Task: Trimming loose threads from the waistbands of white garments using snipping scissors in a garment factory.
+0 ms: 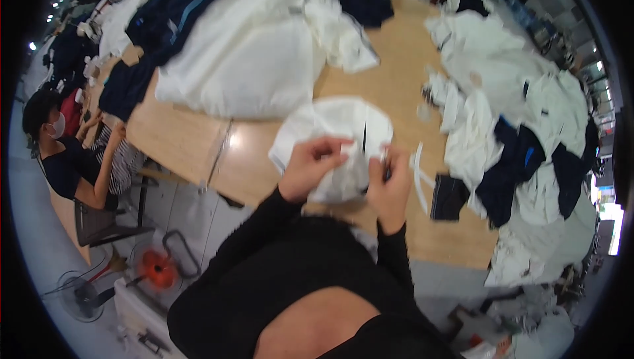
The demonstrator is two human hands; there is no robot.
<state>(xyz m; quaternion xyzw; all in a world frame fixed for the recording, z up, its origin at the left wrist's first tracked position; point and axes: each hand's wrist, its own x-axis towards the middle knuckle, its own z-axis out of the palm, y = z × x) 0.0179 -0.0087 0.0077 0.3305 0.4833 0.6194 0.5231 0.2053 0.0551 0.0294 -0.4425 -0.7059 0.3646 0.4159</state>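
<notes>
A white cloth piece [338, 118] lies bunched on the table in front of me, with a narrow dark strip or slit near its right side. My left hand [312, 166] is closed in a pinch on the cloth's near part. Just to the right, my right hand [391, 184] is closed at the cloth's right edge. Something small and dark shows between its fingers, too blurred to name. Both hands are raised slightly over the cloth, a short gap between them.
The wooden table [264, 154] carries a large white fabric heap [244, 55] and navy garments [178, 12]. To the right are white strips [419, 177], a dark folded piece [450, 197] and piled garments [472, 128]. A masked person [79, 167] sits at left, near a fan [157, 268].
</notes>
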